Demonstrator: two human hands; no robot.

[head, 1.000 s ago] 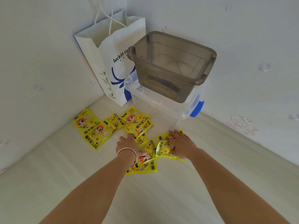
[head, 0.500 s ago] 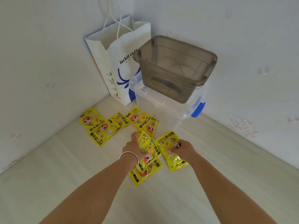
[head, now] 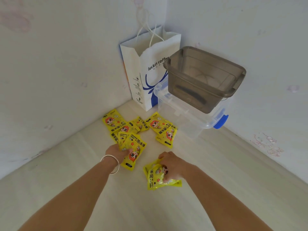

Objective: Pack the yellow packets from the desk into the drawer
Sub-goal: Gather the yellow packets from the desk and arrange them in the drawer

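Evidently early: both hands, left hand (head: 116, 151) and right hand (head: 173, 165), grasp yellow packets (head: 158, 126); several remain on counter (head: 83, 164), none visibly packed.

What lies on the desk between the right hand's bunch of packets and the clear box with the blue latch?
In the head view, only a loose pair of yellow packets; otherwise bare desk between the right hand and clear box.

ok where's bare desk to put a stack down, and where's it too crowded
Bare desk runs right of the right hand, up to the wall and the clear box. More lies left of the left hand and near the forearms. Crowded: loose packets between the hands, the paper bag and the clear box, which carries the grey bin.
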